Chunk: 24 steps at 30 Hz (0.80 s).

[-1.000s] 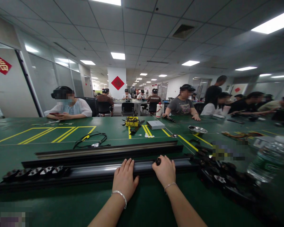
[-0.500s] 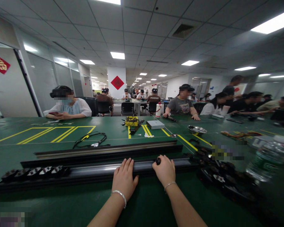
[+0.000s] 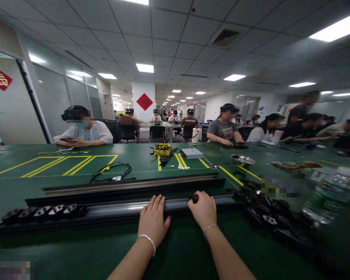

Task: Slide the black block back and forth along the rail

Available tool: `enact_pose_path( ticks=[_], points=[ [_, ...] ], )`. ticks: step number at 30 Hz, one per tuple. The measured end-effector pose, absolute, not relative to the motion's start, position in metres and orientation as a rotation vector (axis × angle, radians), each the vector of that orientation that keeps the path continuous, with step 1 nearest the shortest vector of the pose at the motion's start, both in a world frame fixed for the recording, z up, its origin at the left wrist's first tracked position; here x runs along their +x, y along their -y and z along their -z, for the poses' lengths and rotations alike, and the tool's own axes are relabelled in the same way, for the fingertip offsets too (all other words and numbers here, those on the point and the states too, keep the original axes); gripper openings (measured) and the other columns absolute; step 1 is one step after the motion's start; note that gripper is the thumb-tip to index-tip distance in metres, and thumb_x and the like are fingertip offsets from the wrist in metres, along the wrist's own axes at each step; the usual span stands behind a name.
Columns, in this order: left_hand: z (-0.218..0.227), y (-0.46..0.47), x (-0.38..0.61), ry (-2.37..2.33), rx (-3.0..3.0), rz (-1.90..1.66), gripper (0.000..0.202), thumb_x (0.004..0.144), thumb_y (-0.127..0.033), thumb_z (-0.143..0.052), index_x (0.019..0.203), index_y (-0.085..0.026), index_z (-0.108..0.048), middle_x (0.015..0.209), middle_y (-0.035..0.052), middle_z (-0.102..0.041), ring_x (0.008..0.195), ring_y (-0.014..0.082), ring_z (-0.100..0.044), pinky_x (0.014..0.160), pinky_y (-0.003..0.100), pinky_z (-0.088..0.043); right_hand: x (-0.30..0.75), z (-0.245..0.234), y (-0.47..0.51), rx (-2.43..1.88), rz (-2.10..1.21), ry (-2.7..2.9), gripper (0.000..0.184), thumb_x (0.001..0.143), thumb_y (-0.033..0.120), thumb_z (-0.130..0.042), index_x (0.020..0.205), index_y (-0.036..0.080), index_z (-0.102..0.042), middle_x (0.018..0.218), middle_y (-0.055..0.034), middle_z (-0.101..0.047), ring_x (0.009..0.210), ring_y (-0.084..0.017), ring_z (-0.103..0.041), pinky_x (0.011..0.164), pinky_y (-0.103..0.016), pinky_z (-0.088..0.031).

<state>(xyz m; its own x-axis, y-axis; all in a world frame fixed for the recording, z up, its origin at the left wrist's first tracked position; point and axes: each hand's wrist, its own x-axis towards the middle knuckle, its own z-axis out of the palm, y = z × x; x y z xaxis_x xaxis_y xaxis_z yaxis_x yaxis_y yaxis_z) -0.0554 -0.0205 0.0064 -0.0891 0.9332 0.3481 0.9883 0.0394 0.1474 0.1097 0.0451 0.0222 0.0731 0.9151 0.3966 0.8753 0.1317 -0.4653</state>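
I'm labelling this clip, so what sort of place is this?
Probably an office-style workroom: a green table marked with yellow lines, a long black-and-grey rail on it, and several seated people.

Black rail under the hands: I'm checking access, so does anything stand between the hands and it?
Nothing visible blocks the left hand, which rests on the black rail. The right hand grips a small dark piece at the rail; what lies beneath its palm is hidden.
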Motion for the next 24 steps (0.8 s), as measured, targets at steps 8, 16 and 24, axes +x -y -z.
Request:
enact_pose_path(
  ticks=[8,16,24],
  points=[
    [-0.0063,0.0196,-0.0553,2.160,-2.004,0.509,0.057,0.075,-0.036,-0.041,0.130,-0.022,-0.034,0.139,0.0024,-0.036,0.130,0.0208,-0.024,0.101,0.040,-0.026,0.1139,-0.0218,-0.0486,-1.732,-0.053,1.801,0.029,0.068,0.025,-0.045,0.091,0.017,-0.061,0.097,-0.0077,-0.062,0.101,-0.021,-0.051,0.091,-0.033,-0.029],
    [-0.0050,0.0192,-0.0552,2.154,-1.995,0.515,0.057,0.075,-0.037,-0.042,0.130,-0.023,-0.034,0.139,0.0020,-0.036,0.129,0.0202,-0.024,0.101,0.039,-0.026,0.1149,-0.0218,-0.0482,-1.737,-0.033,1.804,0.027,0.069,0.025,-0.045,0.090,0.017,-0.061,0.099,-0.0080,-0.062,0.105,-0.022,-0.049,0.093,-0.034,-0.027],
    [-0.0052,0.0195,-0.0553,2.151,-2.001,0.524,0.057,0.075,-0.037,-0.042,0.130,-0.022,-0.034,0.139,0.0019,-0.036,0.129,0.0207,-0.024,0.101,0.040,-0.026,0.1178,-0.0194,-0.0486,-1.749,-0.030,1.770,0.034,0.069,0.025,-0.046,0.098,0.016,-0.060,0.109,-0.0089,-0.059,0.113,-0.023,-0.043,0.100,-0.040,-0.019]
  ],
)
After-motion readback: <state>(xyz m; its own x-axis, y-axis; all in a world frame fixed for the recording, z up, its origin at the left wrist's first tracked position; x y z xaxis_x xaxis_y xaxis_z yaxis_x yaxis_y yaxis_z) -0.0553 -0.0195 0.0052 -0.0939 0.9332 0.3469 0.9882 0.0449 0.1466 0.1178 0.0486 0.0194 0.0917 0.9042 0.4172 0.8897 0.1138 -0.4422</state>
